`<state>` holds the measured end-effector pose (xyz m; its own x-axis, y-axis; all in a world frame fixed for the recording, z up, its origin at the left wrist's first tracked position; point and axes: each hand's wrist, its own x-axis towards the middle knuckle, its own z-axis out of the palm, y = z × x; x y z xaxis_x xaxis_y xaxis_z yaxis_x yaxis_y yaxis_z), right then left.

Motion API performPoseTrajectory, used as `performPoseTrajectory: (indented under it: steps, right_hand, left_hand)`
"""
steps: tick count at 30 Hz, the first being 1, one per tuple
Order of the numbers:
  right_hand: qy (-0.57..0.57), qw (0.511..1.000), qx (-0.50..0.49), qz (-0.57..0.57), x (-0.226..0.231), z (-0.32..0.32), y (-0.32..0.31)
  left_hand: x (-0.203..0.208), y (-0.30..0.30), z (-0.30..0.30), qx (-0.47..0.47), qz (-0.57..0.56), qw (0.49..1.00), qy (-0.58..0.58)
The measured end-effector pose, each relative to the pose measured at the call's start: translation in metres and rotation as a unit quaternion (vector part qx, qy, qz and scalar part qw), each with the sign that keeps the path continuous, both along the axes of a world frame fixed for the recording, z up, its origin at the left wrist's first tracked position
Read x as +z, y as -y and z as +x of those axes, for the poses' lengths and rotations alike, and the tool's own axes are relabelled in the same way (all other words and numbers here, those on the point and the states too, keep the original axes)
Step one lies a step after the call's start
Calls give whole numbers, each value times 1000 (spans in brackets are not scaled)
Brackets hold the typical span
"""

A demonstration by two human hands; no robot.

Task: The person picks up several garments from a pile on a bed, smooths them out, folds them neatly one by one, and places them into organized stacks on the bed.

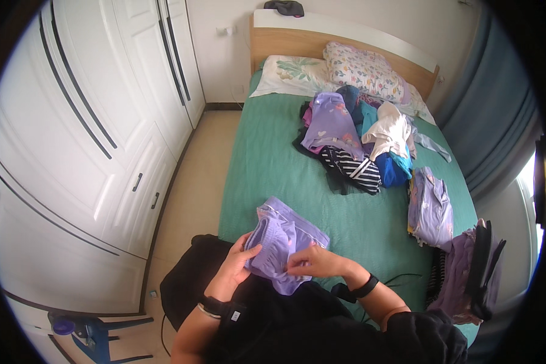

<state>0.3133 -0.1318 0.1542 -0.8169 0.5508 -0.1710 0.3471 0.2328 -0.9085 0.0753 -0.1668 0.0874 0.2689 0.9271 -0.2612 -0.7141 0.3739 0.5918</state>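
The lilac cotton garment with a ribbed, gathered band and small pale prints is held in front of the person, above the black-clothed lap and at the near edge of the bed with the smooth green sheet. The left grip is closed on its ribbed side, thumb on top and fingers behind. The right grip has bent fingers touching the lower middle of the cloth; I cannot tell whether they pinch it or only press. The step in hand looks like arranging the layers, and it asks for a steady left hold, so that the gathered band does not spread or slip. The right fingers do best with light strokes outward from the band, taking both layers together, since the soft knit probably stretches and creeps if only the top one is pulled. Bringing the edges level before pressing any crease should keep the bundle flat. Resting it on the sheet would give firmer support than the lap, well apart from the loose mixed heap of clothes and the neat lilac stack.
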Motion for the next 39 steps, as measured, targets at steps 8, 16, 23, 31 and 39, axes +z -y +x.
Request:
performPoseTrajectory:
  steps: [8, 16, 23, 31, 39]
  right_hand:
    - [-59, 958, -191, 206, 23, -38, 33]
    - [-165, 870, -295, 359, 97, 0, -50]
    - [-239, 844, -271, 396, 205, 25, -66]
    - [-171, 891, -234, 349, 237, 31, -71]
    - [-169, 947, -94, 255, 242, 47, -83]
  left_hand:
    - [67, 4, 14, -26, 74, 995, -55]
    - [191, -13, -53, 24, 275, 691, -668]
    - [285, -6, -75, 268, 434, 516, -688]
    - [312, -8, -94, 236, 364, 642, -632]
    - [306, -6, -106, 212, 345, 732, -548]
